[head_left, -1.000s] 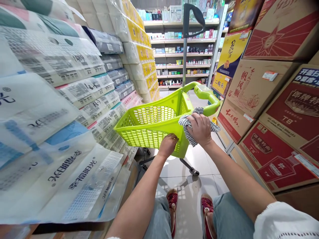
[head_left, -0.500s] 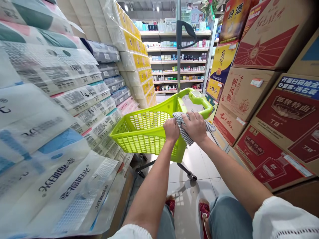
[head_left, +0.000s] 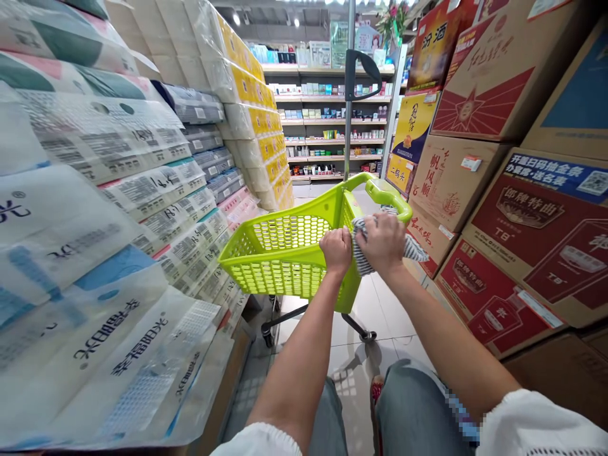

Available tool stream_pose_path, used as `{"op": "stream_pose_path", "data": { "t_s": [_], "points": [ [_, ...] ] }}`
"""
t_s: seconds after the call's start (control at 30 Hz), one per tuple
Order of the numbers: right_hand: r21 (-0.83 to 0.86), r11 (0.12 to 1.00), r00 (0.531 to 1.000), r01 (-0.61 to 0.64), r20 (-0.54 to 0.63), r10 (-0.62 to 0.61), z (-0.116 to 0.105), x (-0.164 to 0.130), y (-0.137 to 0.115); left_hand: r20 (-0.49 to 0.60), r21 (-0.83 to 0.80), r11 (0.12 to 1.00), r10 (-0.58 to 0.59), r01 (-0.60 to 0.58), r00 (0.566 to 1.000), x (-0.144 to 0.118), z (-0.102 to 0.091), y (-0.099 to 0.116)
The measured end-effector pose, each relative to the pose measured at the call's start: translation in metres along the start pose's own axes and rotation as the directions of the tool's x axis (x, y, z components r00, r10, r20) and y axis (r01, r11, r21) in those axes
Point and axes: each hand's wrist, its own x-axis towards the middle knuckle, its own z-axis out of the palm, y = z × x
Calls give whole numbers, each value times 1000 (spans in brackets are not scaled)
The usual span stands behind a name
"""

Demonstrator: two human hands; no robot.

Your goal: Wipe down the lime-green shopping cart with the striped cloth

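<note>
A lime-green shopping cart (head_left: 285, 272) with a perforated plastic basket stands in front of me on dark legs with casters. My left hand (head_left: 337, 249) is closed round the near rim of its basket. Just to the right, my right hand (head_left: 384, 239) holds a grey-and-white striped cloth (head_left: 363, 261), bunched under the fingers against the cart's edge. One end of the cloth hangs out to the right, below the green handle (head_left: 390, 197). The hand covers the middle of the cloth.
Plastic-wrapped paper packs (head_left: 156, 354) are stacked high on the left, with yellow-and-white packs (head_left: 256, 120) behind. Cartons (head_left: 517, 240) line the right. A pole with a dark grey handle (head_left: 350, 75) rises beyond the cart. Stocked shelves (head_left: 327, 119) stand at the back.
The cart and both hands have shifted slightly right in view. My right hand and the cloth remain at the cart's edge, and my left hand keeps its hold on the rim.
</note>
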Motion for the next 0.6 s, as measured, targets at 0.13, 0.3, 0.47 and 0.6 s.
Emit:
{"op": "stream_pose_path", "data": {
  "t_s": [0.13, 0.3, 0.47, 0.6],
  "points": [
    [-1, 996, 993, 91, 70, -90, -1, 1, -8, 20, -12, 1000, 22, -22, 1000, -2, 1, 4],
    [-44, 997, 997, 61, 52, -59, -14, 11, 41, 5, -24, 999, 37, -37, 999, -2, 2, 3],
    [-82, 995, 996, -63, -72, 57, -25, 14, 74, 36, -25, 1000, 11, -10, 999, -4, 2, 7],
    [-49, 995, 994, -91, -71, 87, -20, 5, 44, 16, 9, 1000, 13, -13, 1000, -7, 2, 11]
  ]
}}
